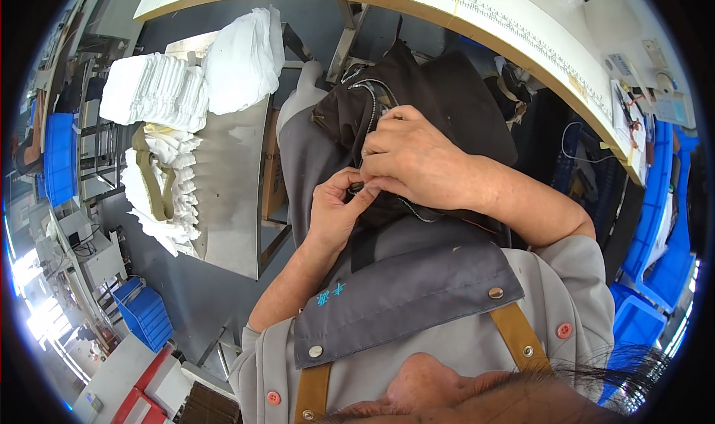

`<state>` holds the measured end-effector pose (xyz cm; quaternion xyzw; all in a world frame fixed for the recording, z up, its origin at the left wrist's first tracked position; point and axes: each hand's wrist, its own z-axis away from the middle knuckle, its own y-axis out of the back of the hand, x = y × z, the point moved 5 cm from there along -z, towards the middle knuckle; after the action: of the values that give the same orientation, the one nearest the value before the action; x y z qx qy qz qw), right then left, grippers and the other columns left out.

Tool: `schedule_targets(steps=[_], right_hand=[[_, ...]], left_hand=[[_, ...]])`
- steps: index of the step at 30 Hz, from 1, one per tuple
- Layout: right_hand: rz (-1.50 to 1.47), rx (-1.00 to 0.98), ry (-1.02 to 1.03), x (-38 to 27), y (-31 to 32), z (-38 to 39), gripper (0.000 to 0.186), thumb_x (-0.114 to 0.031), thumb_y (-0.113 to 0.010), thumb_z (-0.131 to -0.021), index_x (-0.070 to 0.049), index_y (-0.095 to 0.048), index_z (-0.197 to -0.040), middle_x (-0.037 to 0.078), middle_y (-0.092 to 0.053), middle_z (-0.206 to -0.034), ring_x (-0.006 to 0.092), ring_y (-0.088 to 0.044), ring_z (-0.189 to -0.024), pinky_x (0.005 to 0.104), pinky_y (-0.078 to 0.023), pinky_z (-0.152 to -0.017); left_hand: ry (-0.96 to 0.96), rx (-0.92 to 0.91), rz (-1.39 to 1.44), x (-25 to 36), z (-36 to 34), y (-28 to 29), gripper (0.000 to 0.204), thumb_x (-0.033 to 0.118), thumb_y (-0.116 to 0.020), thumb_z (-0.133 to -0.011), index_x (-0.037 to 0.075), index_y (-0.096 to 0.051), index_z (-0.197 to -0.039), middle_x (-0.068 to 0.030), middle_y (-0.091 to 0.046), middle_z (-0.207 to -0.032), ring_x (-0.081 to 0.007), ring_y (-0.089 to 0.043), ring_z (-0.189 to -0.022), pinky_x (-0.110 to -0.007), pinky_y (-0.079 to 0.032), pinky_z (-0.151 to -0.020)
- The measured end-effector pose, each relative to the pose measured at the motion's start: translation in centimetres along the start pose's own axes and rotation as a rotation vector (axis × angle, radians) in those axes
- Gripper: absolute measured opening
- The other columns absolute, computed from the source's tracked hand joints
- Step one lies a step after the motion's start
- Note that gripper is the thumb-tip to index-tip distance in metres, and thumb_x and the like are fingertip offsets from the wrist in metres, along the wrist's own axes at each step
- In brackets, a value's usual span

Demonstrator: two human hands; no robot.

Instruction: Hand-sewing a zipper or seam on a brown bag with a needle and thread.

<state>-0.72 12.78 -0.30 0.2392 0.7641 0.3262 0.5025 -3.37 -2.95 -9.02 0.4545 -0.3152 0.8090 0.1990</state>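
A dark brown, nearly black zippered cloth piece [462, 100] lies across my lap, bunched toward its left side. A silver-toothed zipper [373, 111] curves along it, passes under my fingers and comes out again below them. My left hand [337, 209] is closed, its thumb and forefinger pinching the piece close to the zipper. Just above and to the right, my right hand [415, 158] is also closed, with curled fingers gripping the same spot. Both hands' fingertips meet there. The exact bit between the fingertips is mostly hidden by the fingers.
A metal side table [232, 193] at left bears stacked white cloth pieces [160, 89] and an olive strap [155, 189]. A white worktable with a ruler edge [477, 16] arches across the far side. Blue bins [639, 321] stand at right, a blue crate [144, 314] at lower left.
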Motion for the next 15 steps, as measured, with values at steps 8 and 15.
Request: schedule_targets(steps=[8, 15], right_hand=[[-0.031, 0.097, 0.096, -0.4, -0.5, -1.2, 0.013, -0.014, -0.072, -0.076, -0.010, -0.061, -0.081, 0.003, -0.059, -0.081, 0.0190, -0.057, -0.079, 0.0326, -0.045, -0.078], [-1.157, -0.127, -0.578, 2.7, 1.7, -0.8, 0.019, -0.023, -0.054, -0.102, -0.006, -0.055, -0.093, 0.000, -0.051, -0.065, 0.0056, -0.047, -0.053, 0.0219, -0.039, -0.048]], left_hand=[[0.051, 0.042, -0.007, 0.0, 0.1, -0.1, 0.009, 0.005, -0.070, -0.089, 0.000, -0.070, -0.097, -0.0010, -0.066, -0.094, -0.0071, -0.057, -0.089, -0.023, -0.045, -0.082], [-0.026, 0.014, -0.095, -0.2, -0.3, 0.5, 0.012, 0.006, -0.071, -0.089, -0.002, -0.069, -0.097, -0.0022, -0.066, -0.098, -0.0083, -0.058, -0.089, -0.024, -0.045, -0.083]])
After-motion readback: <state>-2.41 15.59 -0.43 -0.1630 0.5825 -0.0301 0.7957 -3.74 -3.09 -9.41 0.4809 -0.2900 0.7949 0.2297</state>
